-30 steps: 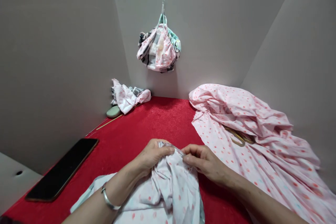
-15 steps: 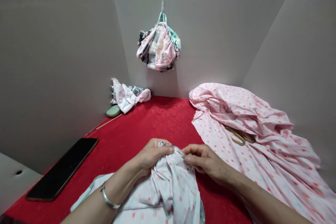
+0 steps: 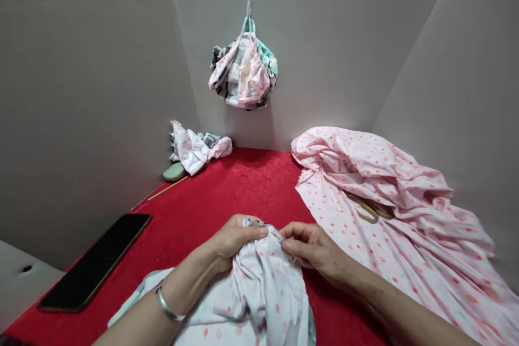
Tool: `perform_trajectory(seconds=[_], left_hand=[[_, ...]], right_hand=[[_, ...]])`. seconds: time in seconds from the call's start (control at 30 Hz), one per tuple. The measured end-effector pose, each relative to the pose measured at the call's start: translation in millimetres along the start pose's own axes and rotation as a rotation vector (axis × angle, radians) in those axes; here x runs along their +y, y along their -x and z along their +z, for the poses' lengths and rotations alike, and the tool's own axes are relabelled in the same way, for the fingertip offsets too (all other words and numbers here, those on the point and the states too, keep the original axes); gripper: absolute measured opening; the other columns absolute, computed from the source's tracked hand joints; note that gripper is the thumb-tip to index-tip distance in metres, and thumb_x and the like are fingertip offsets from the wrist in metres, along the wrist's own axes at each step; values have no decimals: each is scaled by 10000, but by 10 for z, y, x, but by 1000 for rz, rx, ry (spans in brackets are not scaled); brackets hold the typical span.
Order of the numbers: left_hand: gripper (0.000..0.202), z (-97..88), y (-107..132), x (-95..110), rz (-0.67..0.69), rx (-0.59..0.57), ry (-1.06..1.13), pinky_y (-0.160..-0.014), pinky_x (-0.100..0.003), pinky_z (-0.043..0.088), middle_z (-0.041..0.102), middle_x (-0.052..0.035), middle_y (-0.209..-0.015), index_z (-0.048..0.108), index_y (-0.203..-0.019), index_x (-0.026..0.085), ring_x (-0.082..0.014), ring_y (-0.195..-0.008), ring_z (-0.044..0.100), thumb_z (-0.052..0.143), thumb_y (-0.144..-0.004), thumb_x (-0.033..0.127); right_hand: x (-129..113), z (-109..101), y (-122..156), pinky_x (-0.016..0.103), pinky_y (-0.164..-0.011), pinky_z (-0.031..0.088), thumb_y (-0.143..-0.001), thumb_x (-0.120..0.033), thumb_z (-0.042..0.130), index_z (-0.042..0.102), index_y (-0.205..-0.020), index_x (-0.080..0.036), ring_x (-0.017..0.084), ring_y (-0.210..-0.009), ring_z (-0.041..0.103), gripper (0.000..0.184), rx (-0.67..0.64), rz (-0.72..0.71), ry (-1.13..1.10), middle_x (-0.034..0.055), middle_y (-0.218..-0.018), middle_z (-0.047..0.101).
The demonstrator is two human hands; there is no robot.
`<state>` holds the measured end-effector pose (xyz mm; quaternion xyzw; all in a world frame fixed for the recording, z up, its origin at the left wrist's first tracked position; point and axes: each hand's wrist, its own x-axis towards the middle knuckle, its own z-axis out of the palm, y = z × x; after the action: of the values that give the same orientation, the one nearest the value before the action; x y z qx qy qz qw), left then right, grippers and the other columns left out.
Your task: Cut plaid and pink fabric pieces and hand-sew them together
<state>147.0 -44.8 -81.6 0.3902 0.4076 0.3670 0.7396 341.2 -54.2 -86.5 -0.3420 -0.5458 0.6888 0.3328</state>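
A white cloth with pink dots [image 3: 263, 286] lies bunched in front of me, its upper edge gathered up between my hands. My left hand [image 3: 235, 240] is closed on that edge, thumb on top, with a small dark patch of fabric showing by the thumb. Thumb and forefinger of my right hand [image 3: 310, 246] are pinched at the same edge, just to the right. Anything as small as a needle between those fingertips is too fine to make out. A silver bangle [image 3: 165, 305] circles my left wrist.
A large pink dotted cloth [image 3: 357, 157] is heaped on the right, with gold-handled scissors [image 3: 368, 211] partly under its folds. A black phone [image 3: 95, 262] lies at left. Fabric scraps [image 3: 192, 146] and a green oval object [image 3: 174, 172] sit behind. Cloth pieces [image 3: 245, 73] hang from a hook.
The view has shifted very slightly. Both hands keep almost the same place on the cloth, and nothing has been let go.
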Motion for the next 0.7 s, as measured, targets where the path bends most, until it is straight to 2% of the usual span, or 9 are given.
perform_trajectory(seconds=[0.1,0.2,0.33,0.4,0.47,0.53,0.57,0.63,0.7], left_hand=[[316,14,-22,-48,-21,-35,17,-488,-209,351,562,5,-519,626,-630,89,-80,-459,473,836,-495,282],[345,45,-38,-90,-25,-24,22,-504,-214,356,557,12,-527,619,-636,94,-79,-468,474,852,-478,292],[375,112,-30,-104,-63,-6,-6,-509,-224,346,554,15,-520,604,-620,103,-84,-469,469,863,-449,314],[373,148,-18,-95,-54,0,-2,-507,-223,337,545,25,-511,597,-615,110,-81,-465,457,864,-438,303],[362,173,-5,-85,-19,19,-3,-511,-220,334,543,31,-512,597,-621,117,-80,-469,455,857,-448,298],[353,187,5,-82,9,43,-32,-515,-217,334,554,29,-528,605,-642,120,-84,-483,464,849,-468,307],[352,190,9,-84,19,50,-57,-514,-214,328,555,29,-533,607,-646,120,-84,-487,464,845,-477,316],[352,195,12,-95,48,47,-103,-506,-204,306,540,37,-531,603,-636,121,-74,-490,442,842,-484,329],[352,201,12,-109,86,32,-151,-492,-196,272,511,48,-519,598,-614,119,-61,-485,401,842,-483,337]], right_hand=[[55,31,-17,178,-371,133,-697,-429,718,567,-744,-141,13,-375,255,329,33,-13,-25,-89,-490,417],[126,60,-45,163,-333,158,-689,-448,724,519,-726,-158,13,-331,254,357,90,-42,-37,-104,-449,405],[166,62,-93,172,-294,228,-683,-464,718,489,-886,-190,44,-289,310,411,183,-73,1,-109,-475,462],[126,38,-99,199,-341,325,-731,-455,676,497,-951,-197,73,-350,401,383,236,-159,181,-80,-547,507],[52,10,-80,249,-496,432,-787,-411,633,558,-976,-191,119,-548,519,299,304,-376,528,-11,-688,556],[-25,-2,-38,291,-638,444,-834,-344,588,621,-967,-187,160,-728,532,208,328,-608,878,42,-786,556],[-54,2,-13,301,-662,436,-851,-311,564,638,-947,-181,171,-760,523,178,313,-678,997,54,-790,549],[-87,29,32,295,-641,423,-875,-260,512,644,-884,-166,170,-729,513,162,275,-717,1112,56,-745,542],[-90,69,62,282,-618,415,-877,-227,491,628,-824,-156,164,-698,514,163,259,-684,1147,60,-733,557]])
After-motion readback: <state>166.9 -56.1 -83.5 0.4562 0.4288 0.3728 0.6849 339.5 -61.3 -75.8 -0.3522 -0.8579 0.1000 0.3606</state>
